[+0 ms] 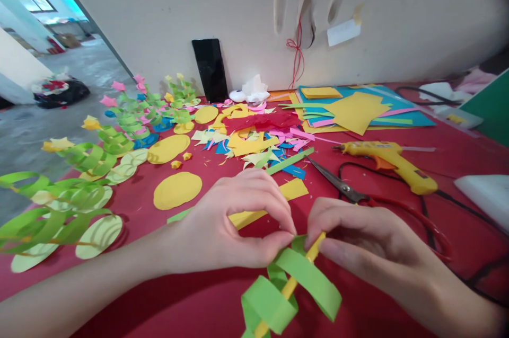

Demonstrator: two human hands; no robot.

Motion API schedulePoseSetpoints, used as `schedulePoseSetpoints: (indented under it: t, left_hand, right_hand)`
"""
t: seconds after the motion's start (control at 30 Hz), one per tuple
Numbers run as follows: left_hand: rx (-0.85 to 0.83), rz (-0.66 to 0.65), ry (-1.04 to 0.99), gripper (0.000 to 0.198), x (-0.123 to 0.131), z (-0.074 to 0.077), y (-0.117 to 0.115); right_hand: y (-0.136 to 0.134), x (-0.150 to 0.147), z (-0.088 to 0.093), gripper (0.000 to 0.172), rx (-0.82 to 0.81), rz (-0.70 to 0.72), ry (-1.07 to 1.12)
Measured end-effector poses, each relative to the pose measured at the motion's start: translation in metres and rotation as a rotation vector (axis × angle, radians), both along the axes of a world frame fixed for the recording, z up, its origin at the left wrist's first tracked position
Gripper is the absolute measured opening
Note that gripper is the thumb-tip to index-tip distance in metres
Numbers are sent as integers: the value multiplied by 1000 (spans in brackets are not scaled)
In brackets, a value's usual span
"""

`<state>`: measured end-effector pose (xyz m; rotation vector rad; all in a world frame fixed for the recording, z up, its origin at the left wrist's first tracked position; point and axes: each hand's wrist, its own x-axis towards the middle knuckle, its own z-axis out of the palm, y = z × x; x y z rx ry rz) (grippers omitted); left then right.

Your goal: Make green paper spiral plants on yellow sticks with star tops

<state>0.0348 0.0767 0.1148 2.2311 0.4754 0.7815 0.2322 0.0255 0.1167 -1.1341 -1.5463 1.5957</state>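
My left hand pinches the upper end of a green paper strip between thumb and fingertips. The strip coils loosely around a thin yellow paper stick, which slants down towards the bottom edge of the view. Its top end is gripped between the thumb and fingers of my right hand. Both hands are close together over the front of the red table. Beyond them lie red-handled scissors, pointing up and left, and a yellow glue gun. A yellow paper piece lies partly behind my left hand.
Green paper spirals with stars stand along the table's left side, near yellow paper discs. Coloured paper scraps cover the middle. A black phone leans against the wall. Paper sheets lie at the back right. Dark cables run along the right.
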Motion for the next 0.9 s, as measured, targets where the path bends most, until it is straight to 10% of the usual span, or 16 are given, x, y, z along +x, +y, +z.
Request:
schedulePoseSetpoints:
  t: [0.9]
  left_hand:
    - [79,215,-36,12,3,6,-6]
  right_hand:
    - [-4,-1,-13,10,302,112,-238]
